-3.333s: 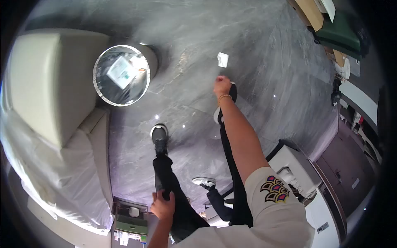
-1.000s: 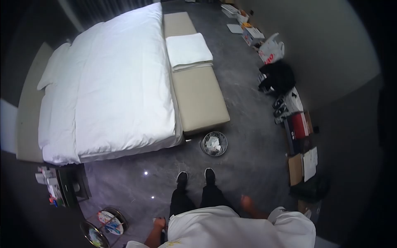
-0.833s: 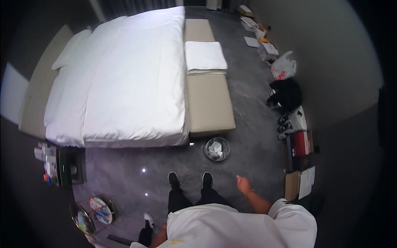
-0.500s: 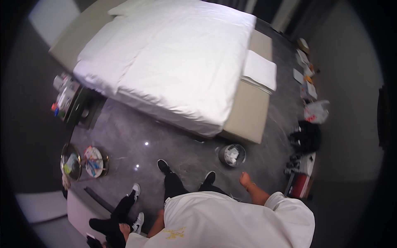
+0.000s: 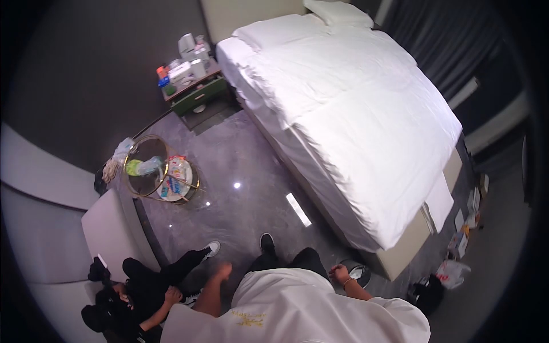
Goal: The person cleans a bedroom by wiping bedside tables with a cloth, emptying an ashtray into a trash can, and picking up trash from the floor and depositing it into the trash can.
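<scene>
My left hand [image 5: 225,271] hangs forward beside my left leg, above the floor. It is small and smeared, so its fingers cannot be made out; nothing is seen in it. My right hand [image 5: 339,274] hangs at my right side with loosely bent fingers and holds nothing visible. Just beyond it in view is a round waste bin [image 5: 365,275] with white litter inside, partly covered by the hand and arm. A large bed [image 5: 349,120] with a white duvet fills the upper right.
A person in black [image 5: 146,286] sits on the pale sofa [image 5: 111,226] at left. Two round gold-rimmed side tables [image 5: 150,194] carry bags and packets. A cluttered nightstand [image 5: 197,98] stands by the bed. A bench [image 5: 400,254] adjoins the bed's foot; bags [image 5: 453,273] line the right wall.
My view has turned left, so the bed has shifted right and the side tables and seated person show more fully. My left hand has swung forward into view; my right hand now overlaps the bin.
</scene>
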A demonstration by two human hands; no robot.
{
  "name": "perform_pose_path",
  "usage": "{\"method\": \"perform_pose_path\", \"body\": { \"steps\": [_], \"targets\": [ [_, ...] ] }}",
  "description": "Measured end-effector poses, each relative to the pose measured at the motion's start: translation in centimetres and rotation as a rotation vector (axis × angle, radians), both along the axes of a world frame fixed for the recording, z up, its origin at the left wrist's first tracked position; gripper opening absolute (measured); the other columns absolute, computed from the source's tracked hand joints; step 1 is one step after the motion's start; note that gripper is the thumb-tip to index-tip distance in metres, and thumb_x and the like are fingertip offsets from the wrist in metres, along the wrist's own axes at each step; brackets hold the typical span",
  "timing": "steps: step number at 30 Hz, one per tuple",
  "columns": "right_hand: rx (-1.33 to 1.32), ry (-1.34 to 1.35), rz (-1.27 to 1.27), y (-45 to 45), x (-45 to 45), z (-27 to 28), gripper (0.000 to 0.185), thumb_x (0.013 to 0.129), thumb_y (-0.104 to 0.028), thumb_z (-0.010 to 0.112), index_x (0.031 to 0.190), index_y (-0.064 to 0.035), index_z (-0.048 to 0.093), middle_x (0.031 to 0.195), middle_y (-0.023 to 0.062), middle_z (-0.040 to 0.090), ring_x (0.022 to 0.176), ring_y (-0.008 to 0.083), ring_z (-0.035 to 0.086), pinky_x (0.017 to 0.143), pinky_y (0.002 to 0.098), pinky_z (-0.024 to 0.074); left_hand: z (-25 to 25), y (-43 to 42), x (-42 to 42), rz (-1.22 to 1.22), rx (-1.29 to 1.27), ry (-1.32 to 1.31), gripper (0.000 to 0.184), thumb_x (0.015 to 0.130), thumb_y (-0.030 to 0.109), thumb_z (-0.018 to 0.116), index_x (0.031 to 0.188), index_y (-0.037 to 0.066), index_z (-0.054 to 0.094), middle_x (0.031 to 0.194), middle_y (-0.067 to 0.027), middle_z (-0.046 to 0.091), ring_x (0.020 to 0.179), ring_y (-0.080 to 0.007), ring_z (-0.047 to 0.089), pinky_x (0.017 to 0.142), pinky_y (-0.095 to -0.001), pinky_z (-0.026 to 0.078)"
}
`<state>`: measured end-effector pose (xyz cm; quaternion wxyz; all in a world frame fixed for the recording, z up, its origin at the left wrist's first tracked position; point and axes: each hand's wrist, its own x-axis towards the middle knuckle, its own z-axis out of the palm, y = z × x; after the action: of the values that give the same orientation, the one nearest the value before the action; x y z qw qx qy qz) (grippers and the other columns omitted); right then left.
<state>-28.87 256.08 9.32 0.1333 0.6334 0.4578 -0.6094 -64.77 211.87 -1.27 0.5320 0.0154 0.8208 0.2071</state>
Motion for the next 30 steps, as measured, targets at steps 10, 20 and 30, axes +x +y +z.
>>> {"method": "perform_pose_path", "body": {
  "steps": [10,20,30],
  "targets": [
    [0.108,0.104,0.326,9.6,-24.2,1.7,0.029,0.078,0.006,0.035,0.092,-0.0035,0.058,0.078,0.0112,0.064,0.065,0.0222,0.063,0.054,0.0348,0.0519,10.5,8.1,-15.4,0.32,0.222,0.68,0.012,0.075,0.009,0.051,0.066,0.004,0.056,0.063,-0.0165,0.057,0.061,-0.0336,0.058,0.055,-0.042,0.042],
    [0.166,0.281,1.201,23.7,-49.7,-3.4,0.021,0.079,-0.011,0.048,0.067,-0.0071,0.065,0.063,0.0085,0.063,0.058,0.0203,0.063,0.05,0.0351,0.0496,9.1,11.6,-8.9,0.112,-0.369,0.814,0.023,0.082,0.019,0.052,0.076,0.001,0.064,0.077,-0.0198,0.064,0.073,-0.0357,0.062,0.068,-0.0514,0.046],
    [0.886,0.493,1.319,22.6,-90.6,-0.5,0.03,0.078,-0.008,0.053,0.106,-0.0002,0.058,0.084,0.0187,0.065,0.088,0.036,0.062,0.077,0.0454,0.0488,16.4,22.8,-23.3,0.642,-0.426,0.231,0.018,0.068,0.016,0.057,0.077,0.01,0.072,0.08,-0.0172,0.067,0.081,-0.0368,0.065,0.074,-0.0433,0.052]
  ]
}}
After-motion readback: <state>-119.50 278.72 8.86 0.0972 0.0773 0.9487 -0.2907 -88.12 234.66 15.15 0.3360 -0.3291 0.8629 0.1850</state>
